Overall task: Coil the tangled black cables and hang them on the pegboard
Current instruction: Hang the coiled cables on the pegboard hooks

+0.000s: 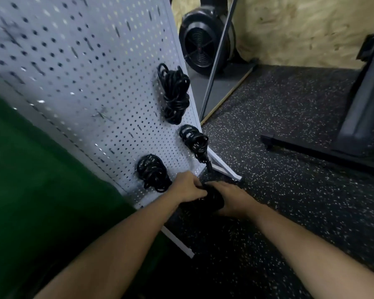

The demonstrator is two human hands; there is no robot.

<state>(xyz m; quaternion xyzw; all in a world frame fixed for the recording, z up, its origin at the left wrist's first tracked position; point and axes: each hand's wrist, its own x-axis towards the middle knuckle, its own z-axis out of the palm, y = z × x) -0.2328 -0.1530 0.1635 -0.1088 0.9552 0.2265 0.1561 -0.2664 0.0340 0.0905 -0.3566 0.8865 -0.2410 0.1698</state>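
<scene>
A white pegboard (84,87) stands on the floor, leaning away to the left. Three black cable coils hang on it: a large one (173,93) high up, a smaller one (193,141) at the right edge with its plug dangling, and one (152,172) low down. Just below the board's lower right corner I hold a dark cable bundle (212,198) between both hands. My left hand (187,186) grips its upper left side. My right hand (229,196) curls round its right side. Most of the bundle is hidden by my hands and blurred.
The pegboard's white foot (227,171) sticks out on the speckled black rubber floor (289,190). A black fan (203,42) sits behind the board by a chipboard wall. A dark machine base (333,145) lies to the right. Green fabric (41,169) fills the left.
</scene>
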